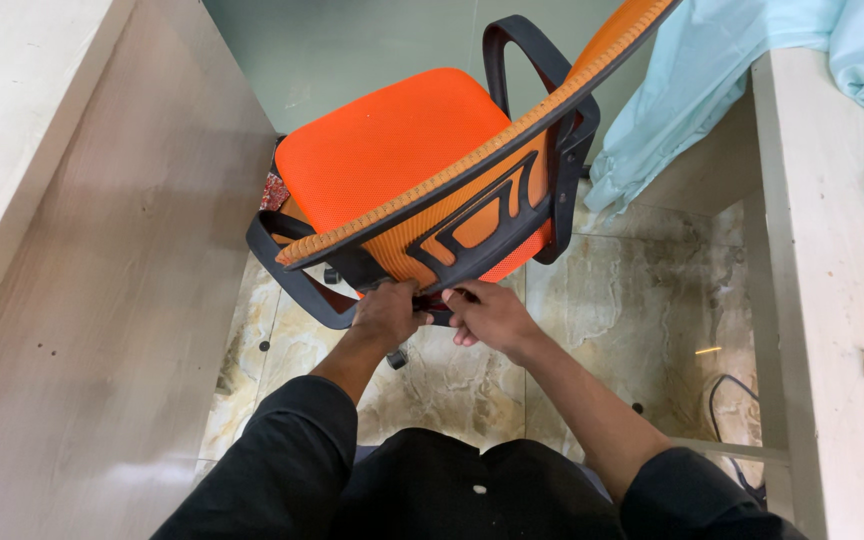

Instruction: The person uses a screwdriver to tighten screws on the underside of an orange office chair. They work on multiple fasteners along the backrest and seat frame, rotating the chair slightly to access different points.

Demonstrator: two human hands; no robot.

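Note:
An orange mesh office chair (392, 140) with a black frame and armrests stands in front of me, its backrest (472, 210) turned toward me. My left hand (387, 312) and my right hand (487, 312) are both closed on the black bracket at the bottom of the backrest, side by side and nearly touching. What lies under my fingers is hidden. My black sleeves and dark trousers fill the bottom of the view.
A beige panel wall (102, 300) rises on the left. On the right stands a pale wooden desk (832, 280) with a light blue cloth (712, 80) draped over it. A black cable (732, 400) lies on the marbled tile floor (632, 310).

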